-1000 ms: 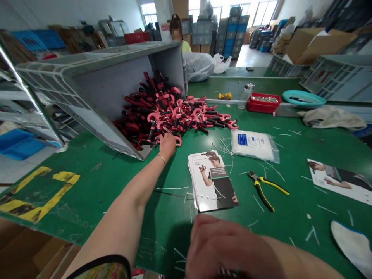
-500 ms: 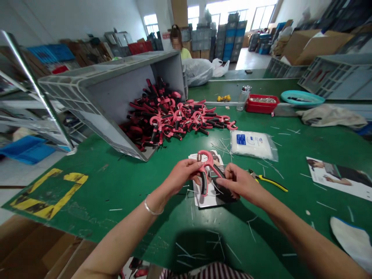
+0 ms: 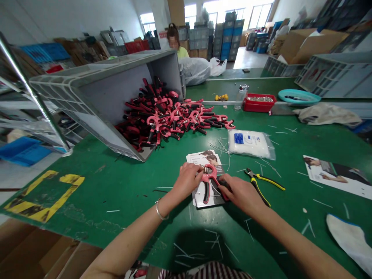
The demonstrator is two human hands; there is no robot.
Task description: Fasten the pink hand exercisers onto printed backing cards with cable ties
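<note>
A pink-and-black hand grip strengthener (image 3: 209,176) with a metal spring lies over a stack of printed cards (image 3: 200,158), its handles toward me. My left hand (image 3: 188,179) is closed on its upper left side by the spring. The fingers of my right hand (image 3: 236,190) wrap its right handle, hiding much of that handle. A thin white strip shows between the handles; its ends are hard to make out. Yellow-and-black cutting pliers (image 3: 257,180) lie open just right of my right hand.
A tipped grey crate (image 3: 107,91) spills many more grip strengtheners (image 3: 177,120) at the left. Beyond the cards lies a bag of white ties (image 3: 250,143). A red tray (image 3: 259,102), glass jar (image 3: 241,97) and turquoise dish (image 3: 299,97) stand farther back. A person (image 3: 174,42) is behind the crate.
The grip strengthener has come down and toward me onto the cards. My left hand has shifted right to its spring end, and my right hand has moved slightly, uncovering more of the pliers.
</note>
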